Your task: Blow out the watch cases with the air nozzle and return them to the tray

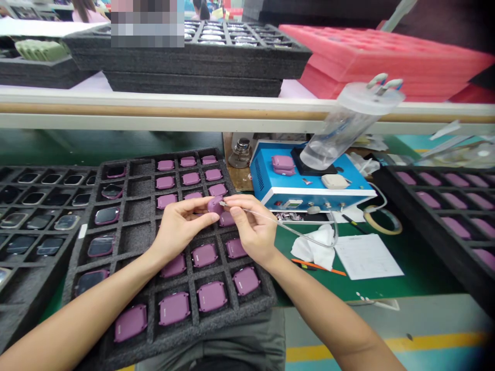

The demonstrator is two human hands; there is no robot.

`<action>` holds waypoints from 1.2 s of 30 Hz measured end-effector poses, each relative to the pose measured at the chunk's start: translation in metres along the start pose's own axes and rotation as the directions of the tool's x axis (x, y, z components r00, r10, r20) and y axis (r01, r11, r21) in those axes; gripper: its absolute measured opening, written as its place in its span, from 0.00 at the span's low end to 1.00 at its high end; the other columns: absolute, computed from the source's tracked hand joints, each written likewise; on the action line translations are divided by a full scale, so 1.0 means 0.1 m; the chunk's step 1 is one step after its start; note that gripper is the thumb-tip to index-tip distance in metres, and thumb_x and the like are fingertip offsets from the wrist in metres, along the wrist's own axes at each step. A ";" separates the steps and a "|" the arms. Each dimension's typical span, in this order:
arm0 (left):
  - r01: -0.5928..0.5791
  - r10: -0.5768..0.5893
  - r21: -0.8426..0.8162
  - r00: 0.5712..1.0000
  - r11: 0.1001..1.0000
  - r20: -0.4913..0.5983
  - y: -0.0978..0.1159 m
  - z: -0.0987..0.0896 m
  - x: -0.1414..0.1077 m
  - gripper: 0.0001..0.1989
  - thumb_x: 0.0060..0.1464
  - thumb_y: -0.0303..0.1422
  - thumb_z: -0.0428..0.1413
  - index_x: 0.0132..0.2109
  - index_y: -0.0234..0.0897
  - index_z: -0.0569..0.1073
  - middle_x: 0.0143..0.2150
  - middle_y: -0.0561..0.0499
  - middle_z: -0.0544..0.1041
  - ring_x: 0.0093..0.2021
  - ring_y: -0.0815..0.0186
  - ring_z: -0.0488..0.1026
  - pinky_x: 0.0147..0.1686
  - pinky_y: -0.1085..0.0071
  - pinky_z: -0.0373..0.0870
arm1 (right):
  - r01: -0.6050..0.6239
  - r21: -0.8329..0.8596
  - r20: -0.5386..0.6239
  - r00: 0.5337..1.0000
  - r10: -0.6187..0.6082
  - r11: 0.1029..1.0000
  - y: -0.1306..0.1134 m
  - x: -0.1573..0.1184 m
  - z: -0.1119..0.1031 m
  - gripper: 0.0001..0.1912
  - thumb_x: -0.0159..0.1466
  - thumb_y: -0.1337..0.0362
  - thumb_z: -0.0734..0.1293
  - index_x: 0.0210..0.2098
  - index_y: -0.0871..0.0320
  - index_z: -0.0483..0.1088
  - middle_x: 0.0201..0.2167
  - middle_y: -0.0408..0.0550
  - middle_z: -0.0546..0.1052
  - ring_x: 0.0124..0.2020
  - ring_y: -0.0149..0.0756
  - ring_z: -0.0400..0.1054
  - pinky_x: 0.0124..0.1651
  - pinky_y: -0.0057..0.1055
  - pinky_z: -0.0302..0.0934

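Note:
Above the middle of a dark foam tray (135, 238), my left hand (181, 220) is closed on a small purple watch case (215, 205), gripped between thumb and fingers. My right hand (253, 226) pinches a slim nozzle (225, 204) whose tip is at the case; whether they touch I cannot tell. From the nozzle a clear tube (294, 230) curves right toward the blue box. Purple watch cases (212, 296) lie in many tray compartments, and the left column holds dark-faced ones (107, 215). Part of the tray is hidden beneath my hands.
A blue control box (317, 188) bears a clear cylinder (340, 129), purple cases (283, 165) and a beige piece. White tissue (315, 245), a paper sheet (367, 256) and a tape roll (382, 221) lie right. More trays flank both sides; a shelf (247, 116) crosses behind.

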State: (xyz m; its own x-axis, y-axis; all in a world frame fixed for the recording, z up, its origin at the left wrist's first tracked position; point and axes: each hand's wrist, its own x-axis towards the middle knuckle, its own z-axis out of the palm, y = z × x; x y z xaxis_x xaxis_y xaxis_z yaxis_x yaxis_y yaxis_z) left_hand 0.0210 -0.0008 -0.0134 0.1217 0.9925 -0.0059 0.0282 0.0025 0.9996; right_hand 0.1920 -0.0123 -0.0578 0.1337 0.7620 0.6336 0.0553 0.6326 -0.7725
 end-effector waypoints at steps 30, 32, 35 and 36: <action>0.016 -0.016 -0.009 1.000 1.000 -0.002 0.02 0.00 0.00 0.23 0.40 0.34 0.74 0.46 0.34 0.85 0.39 0.45 0.86 0.37 0.62 0.81 0.43 0.66 0.79 | -0.020 -0.058 0.000 1.000 0.020 0.998 -0.01 0.00 0.00 0.07 0.70 0.63 0.67 0.41 0.53 0.79 0.42 0.50 0.82 0.44 0.39 0.78 0.44 0.37 0.76; 0.013 -0.013 0.002 1.000 1.000 -0.005 0.02 0.00 0.00 0.23 0.40 0.35 0.75 0.46 0.34 0.85 0.39 0.45 0.86 0.36 0.62 0.81 0.42 0.65 0.79 | -0.019 -0.051 0.000 1.000 0.020 0.999 -0.01 0.01 0.00 0.07 0.70 0.64 0.67 0.41 0.53 0.79 0.42 0.49 0.82 0.45 0.38 0.78 0.44 0.36 0.76; 0.010 -0.010 0.013 1.000 1.000 -0.006 0.02 0.00 0.00 0.23 0.40 0.35 0.75 0.46 0.34 0.85 0.39 0.45 0.86 0.36 0.61 0.81 0.43 0.64 0.79 | -0.015 -0.037 -0.002 1.000 0.015 0.999 -0.01 0.01 0.00 0.07 0.70 0.65 0.67 0.41 0.52 0.79 0.42 0.49 0.82 0.45 0.38 0.78 0.45 0.36 0.76; 0.010 -0.010 0.014 1.000 1.000 -0.005 0.02 0.00 0.00 0.23 0.40 0.35 0.75 0.46 0.34 0.85 0.39 0.45 0.86 0.36 0.61 0.81 0.43 0.65 0.79 | -0.013 -0.033 -0.002 1.000 0.013 0.999 -0.01 0.01 0.00 0.07 0.70 0.65 0.67 0.41 0.52 0.79 0.42 0.49 0.82 0.45 0.38 0.77 0.45 0.36 0.76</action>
State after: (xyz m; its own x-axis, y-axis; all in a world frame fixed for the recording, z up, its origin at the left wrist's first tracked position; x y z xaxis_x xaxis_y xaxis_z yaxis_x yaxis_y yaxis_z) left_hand 0.0213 -0.0011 -0.0116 0.1161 0.9931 -0.0153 0.0433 0.0103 0.9990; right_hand 0.1920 -0.0125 -0.0561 0.1361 0.7696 0.6238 0.0859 0.6182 -0.7814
